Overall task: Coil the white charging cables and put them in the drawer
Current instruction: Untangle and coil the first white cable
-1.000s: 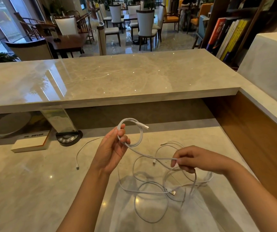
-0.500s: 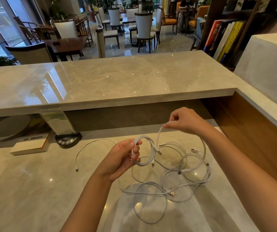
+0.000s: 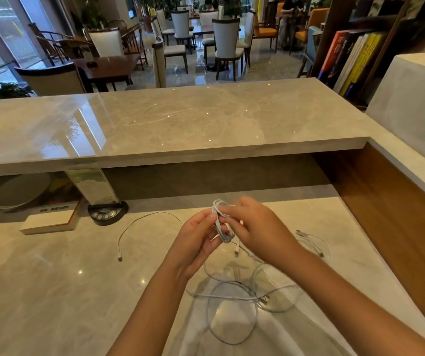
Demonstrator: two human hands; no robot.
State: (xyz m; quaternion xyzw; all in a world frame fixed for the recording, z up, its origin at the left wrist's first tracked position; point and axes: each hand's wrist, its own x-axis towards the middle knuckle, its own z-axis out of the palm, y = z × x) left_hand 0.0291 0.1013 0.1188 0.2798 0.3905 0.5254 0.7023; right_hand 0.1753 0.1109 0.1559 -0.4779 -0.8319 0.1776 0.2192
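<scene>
A small coil of white charging cable (image 3: 222, 222) is held above the marble desk between both hands. My left hand (image 3: 195, 242) pinches the coil's left side. My right hand (image 3: 256, 228) has its fingers curled over the coil from the right, and its fingertips are hidden behind the loops. Below the hands, a loose tangle of white cables (image 3: 234, 299) lies on the desk, with a USB plug (image 3: 265, 299) showing. Another thin white cable (image 3: 139, 222) arcs across the desk to the left. No drawer is in view.
A raised marble counter (image 3: 180, 129) runs across the back, with a wooden side panel (image 3: 398, 214) at the right. A book (image 3: 49, 220) and a round black-based stand (image 3: 107, 214) sit at the desk's back left. Chairs, tables and bookshelves lie beyond.
My right hand came down from a raised position with the cable and met my left hand, adding more loops. The coil is now tighter and held by both hands.
</scene>
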